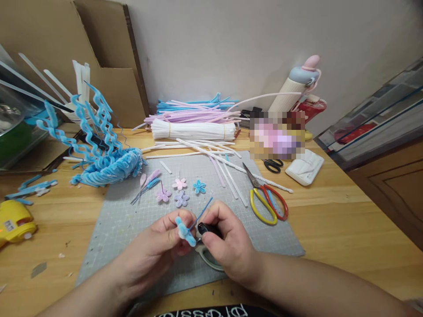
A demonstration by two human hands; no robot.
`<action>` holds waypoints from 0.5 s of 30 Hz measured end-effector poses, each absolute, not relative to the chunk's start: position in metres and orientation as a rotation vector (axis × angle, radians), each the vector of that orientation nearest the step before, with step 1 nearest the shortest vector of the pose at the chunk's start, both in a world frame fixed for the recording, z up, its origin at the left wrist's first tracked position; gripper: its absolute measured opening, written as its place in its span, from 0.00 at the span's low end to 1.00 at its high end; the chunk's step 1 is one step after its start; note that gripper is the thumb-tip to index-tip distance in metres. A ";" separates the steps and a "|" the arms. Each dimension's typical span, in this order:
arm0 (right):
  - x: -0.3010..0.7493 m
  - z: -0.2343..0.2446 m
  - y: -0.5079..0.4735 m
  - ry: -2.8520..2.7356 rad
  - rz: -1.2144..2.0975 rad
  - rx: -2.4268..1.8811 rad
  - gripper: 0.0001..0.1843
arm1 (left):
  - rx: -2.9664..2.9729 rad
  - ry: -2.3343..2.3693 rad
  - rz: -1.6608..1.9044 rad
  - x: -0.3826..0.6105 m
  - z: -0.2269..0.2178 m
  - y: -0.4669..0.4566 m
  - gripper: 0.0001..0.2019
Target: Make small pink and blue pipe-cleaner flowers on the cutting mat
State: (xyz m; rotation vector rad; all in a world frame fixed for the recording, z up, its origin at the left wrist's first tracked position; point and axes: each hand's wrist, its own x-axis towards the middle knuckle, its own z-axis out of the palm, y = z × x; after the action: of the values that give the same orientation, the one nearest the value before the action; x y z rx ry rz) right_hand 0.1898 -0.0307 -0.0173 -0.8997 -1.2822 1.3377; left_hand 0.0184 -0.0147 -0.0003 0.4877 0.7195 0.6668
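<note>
My left hand point(158, 246) pinches a small light-blue pipe-cleaner flower point(184, 231) with a thin blue wire stem point(202, 210) that slants up to the right. My right hand point(228, 240) is closed on a small black tool point(206, 229), its tip against the flower. Both hands hover over the near edge of a grey cutting mat point(132, 220). A pair of grey-handled scissors point(206, 256) lies on the mat under my hands. Several finished small flowers, pink point(179, 183), blue point(199, 186) and lilac point(181, 199), lie on the mat just beyond.
Yellow-and-red scissors point(266, 200) lie on the mat's right side. Bundles of white, pink and blue pipe cleaners point(193, 123) are stacked at the back. A curly blue pipe-cleaner piece point(99, 145) sits left, a yellow glue gun point(15, 222) far left, black scissors point(273, 165) and a white mask point(304, 166) right.
</note>
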 end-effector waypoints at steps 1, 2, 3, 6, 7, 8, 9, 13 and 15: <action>0.190 -0.017 -0.031 -1.289 1.333 -0.894 0.08 | 0.485 0.726 0.662 0.018 -0.001 -0.015 0.09; 0.190 -0.017 -0.031 -1.293 1.331 -0.893 0.08 | 0.483 0.730 0.660 0.018 -0.003 -0.015 0.09; 0.190 -0.017 -0.031 -1.294 1.330 -0.895 0.08 | 0.482 0.729 0.657 0.018 -0.003 -0.015 0.09; 0.190 -0.016 -0.032 -1.294 1.321 -0.905 0.07 | 0.476 0.731 0.647 0.018 -0.005 -0.016 0.10; 0.190 -0.015 -0.033 -1.296 1.321 -0.901 0.07 | 0.469 0.733 0.646 0.019 -0.004 -0.016 0.10; 0.189 -0.015 -0.033 -1.298 1.324 -0.900 0.07 | 0.458 0.736 0.646 0.019 -0.004 -0.016 0.11; 0.189 -0.014 -0.033 -1.300 1.327 -0.897 0.07 | 0.448 0.738 0.646 0.020 -0.003 -0.016 0.11; 0.188 -0.014 -0.033 -1.286 1.360 -0.881 0.07 | 0.425 0.747 0.645 0.022 -0.002 -0.016 0.13; 0.187 -0.015 -0.033 -1.268 1.375 -0.879 0.08 | 0.425 0.748 0.646 0.022 -0.002 -0.015 0.13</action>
State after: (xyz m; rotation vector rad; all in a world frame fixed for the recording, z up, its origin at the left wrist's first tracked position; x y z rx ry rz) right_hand 0.1873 -0.0326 -0.0152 -0.8793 -1.2684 1.3754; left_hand 0.0222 -0.0154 -0.0023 0.4248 0.7481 0.6458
